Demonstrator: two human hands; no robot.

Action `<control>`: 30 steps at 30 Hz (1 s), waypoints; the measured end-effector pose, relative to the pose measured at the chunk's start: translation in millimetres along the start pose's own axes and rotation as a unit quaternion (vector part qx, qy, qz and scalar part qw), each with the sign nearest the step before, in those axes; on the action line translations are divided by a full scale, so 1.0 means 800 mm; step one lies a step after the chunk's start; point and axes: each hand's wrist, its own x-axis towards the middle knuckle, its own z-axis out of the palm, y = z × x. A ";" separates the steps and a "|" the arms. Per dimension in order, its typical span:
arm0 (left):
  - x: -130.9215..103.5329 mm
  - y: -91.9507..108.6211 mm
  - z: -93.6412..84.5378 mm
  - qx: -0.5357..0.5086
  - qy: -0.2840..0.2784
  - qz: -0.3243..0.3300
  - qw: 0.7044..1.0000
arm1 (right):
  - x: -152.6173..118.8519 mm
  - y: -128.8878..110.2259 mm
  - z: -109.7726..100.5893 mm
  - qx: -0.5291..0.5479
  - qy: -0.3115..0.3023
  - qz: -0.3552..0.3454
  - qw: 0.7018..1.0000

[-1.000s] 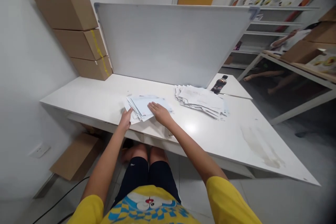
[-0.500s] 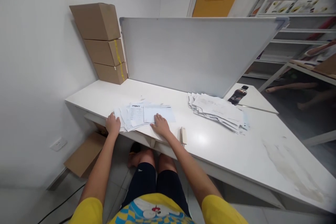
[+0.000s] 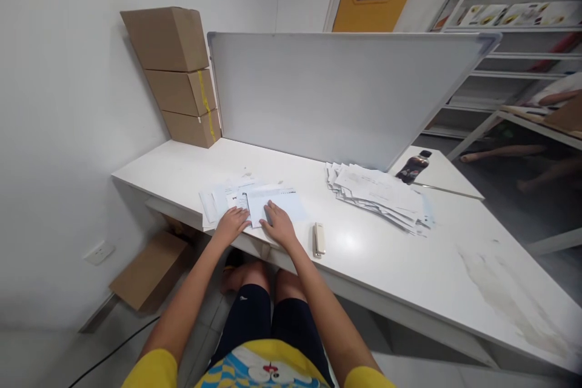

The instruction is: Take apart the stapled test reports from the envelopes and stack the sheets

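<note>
My left hand lies on a printed sheet near the table's front edge, its fingers stretched over the paper. Beside it, my right hand rests flat with fingers apart on a pale bluish sheet. Loose papers fan out to the left under and around my left hand. A cream stapler lies just to the right of my right hand, apart from it.
A thick, untidy stack of papers sits further right, with a dark drink bottle behind it. A whiteboard stands along the table's back edge. Cardboard boxes are piled at the left corner. Another person's arm shows at far right.
My left hand has moved right, from the papers' left edge onto the printed sheet. The bluish sheet has shifted slightly left and toward me, with my right hand still on it.
</note>
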 end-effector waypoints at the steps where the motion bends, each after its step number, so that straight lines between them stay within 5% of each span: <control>1: -0.007 0.008 0.001 -0.003 0.004 0.015 1.000 | -0.001 -0.001 0.000 0.000 -0.003 -0.008 1.000; 10: -0.057 0.062 0.023 -0.035 0.063 0.113 0.991 | -0.009 -0.008 -0.002 -0.001 0.046 0.016 0.999; 13: -0.063 0.072 0.022 -0.032 0.129 0.057 0.989 | -0.023 -0.007 -0.003 0.078 0.075 0.009 0.994; 17: -0.069 0.092 0.025 -0.053 0.252 -0.129 0.958 | -0.058 -0.009 -0.006 0.188 0.068 -0.047 0.979; 20: -0.078 0.111 0.034 -0.192 0.334 -0.251 0.888 | -0.088 -0.016 -0.007 0.244 0.045 -0.083 0.965; 22: -0.086 0.121 0.039 -0.350 0.376 -0.323 0.795 | -0.106 -0.022 -0.006 0.256 0.046 -0.081 0.962; 25: -0.092 0.128 0.041 -0.557 0.361 -0.384 0.642 | -0.125 -0.034 -0.003 0.257 0.047 -0.086 0.961; 27: -0.093 0.128 0.041 -0.601 0.340 -0.403 0.601 | -0.132 -0.042 -0.003 0.265 0.035 -0.098 0.959; 30: -0.094 0.127 0.040 -0.600 0.312 -0.435 0.595 | -0.140 -0.052 -0.006 0.286 0.028 -0.093 0.953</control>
